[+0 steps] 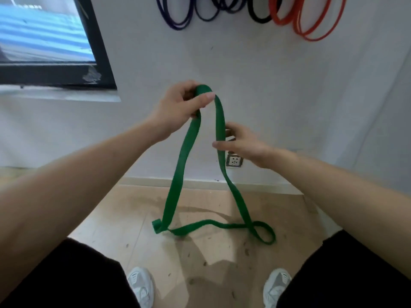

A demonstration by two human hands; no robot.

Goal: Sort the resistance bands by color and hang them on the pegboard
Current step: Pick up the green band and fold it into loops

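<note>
Forearms [89, 174] outstretched, left hand [178, 103] fingers pinching green band [178, 174] at its top, right hand [242, 143] fingers loose around one strand.

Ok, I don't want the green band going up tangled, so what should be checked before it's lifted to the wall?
1. Left hand grips the top of the green band: ok.
2. Right hand holds the right strand: cannot tell; the strand runs between thumb and fingers.
3. Band free of twists: not ok; its lower end lies looped on the floor.
4. Free peg for green: cannot tell; pegs are out of view.
5. Hung colours grouped: ok; red bands hang together, beside the black band.
</note>
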